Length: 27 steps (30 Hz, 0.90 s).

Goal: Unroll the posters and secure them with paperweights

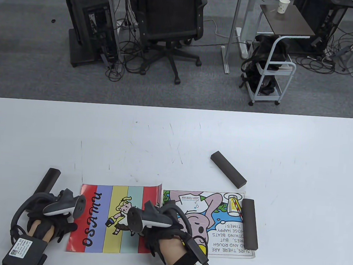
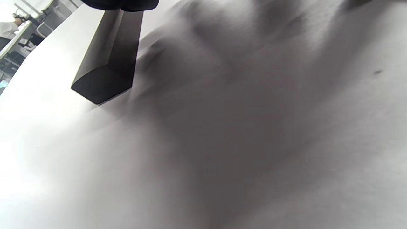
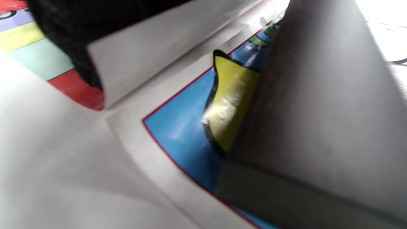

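Note:
A striped "OSAMMU" poster (image 1: 110, 218) lies flat at the table's front, its right edge (image 1: 160, 195) curling up. A cartoon poster (image 1: 218, 229) lies right of it. One dark paperweight bar (image 1: 250, 224) rests on the cartoon poster's right edge. My right hand (image 1: 157, 228) presses where the posters meet. In the right wrist view its glove (image 3: 63, 35) sits on the striped poster behind the curled sheet (image 3: 152, 54), and a grey block-like surface (image 3: 318, 111) lies on the cartoon poster. My left hand (image 1: 49, 217) is at the striped poster's left edge. Its glove (image 2: 120, 3) touches another bar (image 2: 108, 60).
A third bar (image 1: 228, 169) lies loose on the white table (image 1: 176, 132) behind the cartoon poster. The bar by my left hand (image 1: 49, 181) points away toward the back left. An office chair, desks and a cart stand on the floor beyond the table's far edge.

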Tool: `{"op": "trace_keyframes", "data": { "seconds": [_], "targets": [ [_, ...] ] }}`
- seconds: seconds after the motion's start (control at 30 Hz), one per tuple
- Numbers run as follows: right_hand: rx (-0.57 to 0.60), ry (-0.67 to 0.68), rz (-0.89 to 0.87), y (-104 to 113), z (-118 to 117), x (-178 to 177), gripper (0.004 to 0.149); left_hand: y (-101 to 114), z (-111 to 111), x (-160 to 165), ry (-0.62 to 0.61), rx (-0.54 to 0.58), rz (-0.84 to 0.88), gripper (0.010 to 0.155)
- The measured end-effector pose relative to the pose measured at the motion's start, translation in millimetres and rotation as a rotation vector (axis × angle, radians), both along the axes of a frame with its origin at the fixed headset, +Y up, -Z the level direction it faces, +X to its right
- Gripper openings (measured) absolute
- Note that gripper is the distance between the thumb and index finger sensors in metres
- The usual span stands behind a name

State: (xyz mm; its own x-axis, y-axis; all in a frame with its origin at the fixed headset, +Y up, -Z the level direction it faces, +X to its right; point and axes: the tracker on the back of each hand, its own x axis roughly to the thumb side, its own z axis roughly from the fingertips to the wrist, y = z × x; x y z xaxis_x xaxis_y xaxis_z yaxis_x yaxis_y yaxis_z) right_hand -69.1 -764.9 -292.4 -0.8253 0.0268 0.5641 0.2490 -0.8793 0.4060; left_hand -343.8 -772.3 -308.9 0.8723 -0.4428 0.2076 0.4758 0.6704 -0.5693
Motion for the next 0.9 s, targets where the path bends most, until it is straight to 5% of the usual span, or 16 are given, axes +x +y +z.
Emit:
{"op": "trace_keyframes", "data": {
  "seconds": [0.13, 0.37, 0.57, 0.9],
  "targets": [
    [0.017, 0.024, -0.012, -1.3, 1.9, -7.6, 0.078, 5.0, -2.6, -10.5, 0.042, 0.004, 0.012, 0.081],
    [0.039, 0.039, -0.012, -2.9, 4.5, -8.8, 0.076, 24.1, -17.9, -48.6, 0.271, 0.152, 0.278, 0.086],
    [0.053, 0.043, -0.011, -3.0, 4.9, -9.5, 0.076, 6.9, -32.2, -75.5, 0.55, 0.321, 0.147, 0.086],
    [0.078, 0.051, 0.005, -2.1, 6.9, -10.2, 0.076, -4.5, -45.2, -78.6, 0.606, 0.423, 0.085, 0.069]
  ]
}}
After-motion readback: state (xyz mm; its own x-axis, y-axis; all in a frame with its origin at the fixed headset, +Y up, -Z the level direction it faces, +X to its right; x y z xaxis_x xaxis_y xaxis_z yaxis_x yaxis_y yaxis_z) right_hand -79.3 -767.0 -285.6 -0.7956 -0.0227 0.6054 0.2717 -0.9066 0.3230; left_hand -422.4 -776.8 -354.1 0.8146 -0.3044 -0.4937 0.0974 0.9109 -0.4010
